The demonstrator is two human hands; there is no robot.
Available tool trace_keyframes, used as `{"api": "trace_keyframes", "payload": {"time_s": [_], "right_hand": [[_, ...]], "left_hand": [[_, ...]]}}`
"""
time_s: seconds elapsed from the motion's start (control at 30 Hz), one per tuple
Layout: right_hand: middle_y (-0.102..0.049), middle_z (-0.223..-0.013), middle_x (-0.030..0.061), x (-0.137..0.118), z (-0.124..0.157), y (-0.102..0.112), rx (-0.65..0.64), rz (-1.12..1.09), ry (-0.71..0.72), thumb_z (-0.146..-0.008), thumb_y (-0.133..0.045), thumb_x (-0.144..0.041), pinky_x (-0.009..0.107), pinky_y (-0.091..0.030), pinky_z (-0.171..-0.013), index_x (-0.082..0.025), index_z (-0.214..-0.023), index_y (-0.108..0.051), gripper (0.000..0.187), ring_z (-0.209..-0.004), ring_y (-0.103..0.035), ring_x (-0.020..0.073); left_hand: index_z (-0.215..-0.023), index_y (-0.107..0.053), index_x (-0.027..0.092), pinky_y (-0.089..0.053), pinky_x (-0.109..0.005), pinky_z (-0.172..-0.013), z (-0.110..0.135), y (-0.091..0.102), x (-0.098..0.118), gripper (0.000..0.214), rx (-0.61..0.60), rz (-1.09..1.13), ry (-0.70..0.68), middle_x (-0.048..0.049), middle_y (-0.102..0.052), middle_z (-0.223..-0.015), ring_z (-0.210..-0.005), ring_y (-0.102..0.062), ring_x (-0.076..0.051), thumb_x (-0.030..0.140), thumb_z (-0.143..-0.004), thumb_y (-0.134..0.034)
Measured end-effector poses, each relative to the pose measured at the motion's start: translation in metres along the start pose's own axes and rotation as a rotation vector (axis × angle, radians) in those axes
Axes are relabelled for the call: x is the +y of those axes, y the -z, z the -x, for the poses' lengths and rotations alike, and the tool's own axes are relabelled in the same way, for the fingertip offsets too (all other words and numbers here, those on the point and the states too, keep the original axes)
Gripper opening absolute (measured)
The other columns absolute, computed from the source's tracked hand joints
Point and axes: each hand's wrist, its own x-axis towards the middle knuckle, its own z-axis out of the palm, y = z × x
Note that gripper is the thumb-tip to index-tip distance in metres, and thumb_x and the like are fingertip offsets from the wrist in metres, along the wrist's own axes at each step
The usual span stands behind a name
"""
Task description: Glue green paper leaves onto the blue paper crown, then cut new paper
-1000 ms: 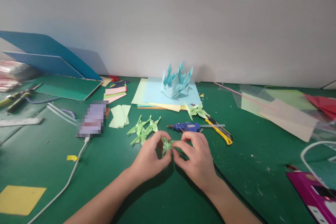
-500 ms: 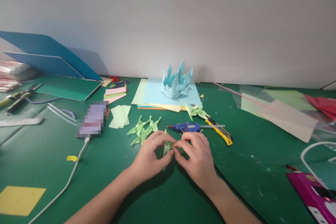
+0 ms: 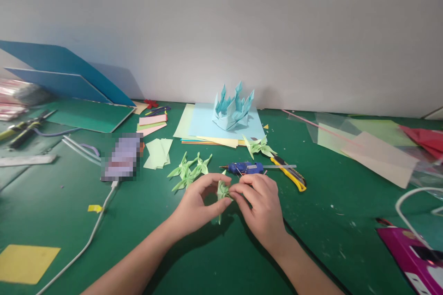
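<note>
A light green origami paper flower (image 3: 223, 192) is held up just above the table, its centre turned towards the right. My left hand (image 3: 196, 203) grips it by the edge between thumb and fingers. On its right side, my right hand (image 3: 260, 205) has thumb and forefinger pinched at the flower's petals; its fingertips partly cover the spot. More green folded flowers (image 3: 188, 173) lie clustered behind my left hand. Behind my right hand lies a blue glue gun (image 3: 244, 167) with a clear glue stick in its rear.
A yellow utility knife (image 3: 290, 176) and another green flower piece (image 3: 258, 147) lie right of centre. A light blue origami piece (image 3: 228, 117) stands on stacked paper. At left are a phone (image 3: 122, 156) with a white cable (image 3: 93, 233) and green paper slips (image 3: 158, 153); a magenta power strip (image 3: 408, 256) is at right.
The flower has turned slightly in my left hand, and more of its lower petal shows. The left fingers and thumb have shifted a little; my right hand stays pinched at its side.
</note>
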Motion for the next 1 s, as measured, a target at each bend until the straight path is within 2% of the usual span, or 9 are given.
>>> {"api": "trace_keyframes", "payload": {"time_s": [0.13,0.33,0.57,0.8,1.0], "right_hand": [[-0.060,-0.077,0.0014,-0.001,0.001,-0.002,-0.003,0.000,0.013,-0.088,-0.051,-0.018,0.033,-0.035,-0.075,-0.021,-0.078,-0.062,0.015,-0.078,-0.053,0.0167],[-0.059,-0.077,0.0006,0.001,0.002,-0.003,-0.059,-0.005,0.023,-0.088,-0.052,-0.017,0.032,-0.032,-0.076,-0.021,-0.078,-0.061,0.014,-0.079,-0.052,0.0161],[-0.059,-0.079,0.0010,0.000,0.001,-0.002,-0.089,-0.004,0.037,-0.090,-0.050,-0.017,0.033,-0.029,-0.077,-0.021,-0.079,-0.059,0.014,-0.081,-0.051,0.0162],[-0.058,-0.083,0.0035,-0.002,0.001,-0.001,-0.123,0.026,0.075,-0.088,-0.044,-0.014,0.033,-0.029,-0.077,-0.019,-0.079,-0.057,0.016,-0.083,-0.049,0.0180],[-0.059,-0.083,0.0025,-0.003,0.001,0.002,-0.120,-0.010,0.036,-0.090,-0.044,-0.018,0.034,-0.028,-0.079,-0.020,-0.080,-0.059,0.018,-0.085,-0.050,0.0177]], "left_hand": [[-0.093,-0.060,0.021,-0.050,-0.031,-0.073,0.000,0.001,-0.003,0.020,-0.005,-0.162,-0.064,-0.0048,-0.064,-0.094,-0.085,-0.058,-0.017,0.019,-0.073,-0.058],[-0.085,-0.061,0.021,-0.046,-0.025,-0.059,-0.002,0.002,-0.005,0.018,-0.012,-0.310,-0.062,-0.0003,-0.064,-0.079,-0.064,-0.053,-0.012,0.015,-0.068,-0.058],[-0.083,-0.062,0.019,-0.039,-0.022,-0.052,-0.001,0.003,-0.004,0.015,-0.045,-0.207,0.065,0.0031,-0.054,-0.063,-0.056,-0.045,-0.010,0.021,-0.069,-0.059],[-0.088,-0.059,0.018,-0.039,-0.023,-0.054,-0.001,0.002,-0.011,0.019,-0.091,-0.089,0.134,0.0021,-0.054,-0.069,-0.058,-0.044,-0.010,0.026,-0.071,-0.060],[-0.084,-0.058,0.016,-0.034,-0.021,-0.049,-0.002,0.004,-0.009,0.021,-0.097,-0.008,0.216,0.0036,-0.049,-0.066,-0.052,-0.038,-0.007,0.031,-0.070,-0.063]]}}
